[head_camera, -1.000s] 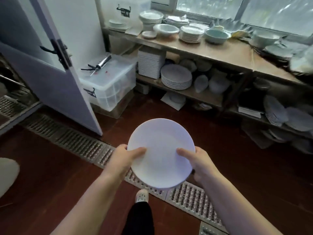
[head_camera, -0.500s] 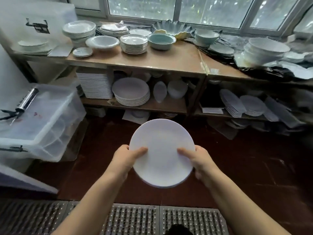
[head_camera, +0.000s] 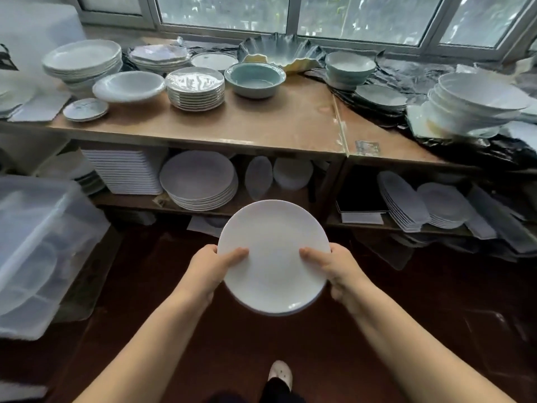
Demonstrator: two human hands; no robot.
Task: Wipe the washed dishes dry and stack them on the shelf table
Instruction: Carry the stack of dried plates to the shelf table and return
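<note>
Round white ceramic plate [head_camera: 273,257] gripped by left hand [head_camera: 207,267] and right hand [head_camera: 338,267], thumbs on top, level for shelving on wooden shelf table [head_camera: 261,123].

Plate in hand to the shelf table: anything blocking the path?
Nothing visible. The left hand and right hand grip the white plate by its rim, and only open air lies between it and the shelf table. The front strip of the top is bare. The round plate stack sits beneath that top.
</note>
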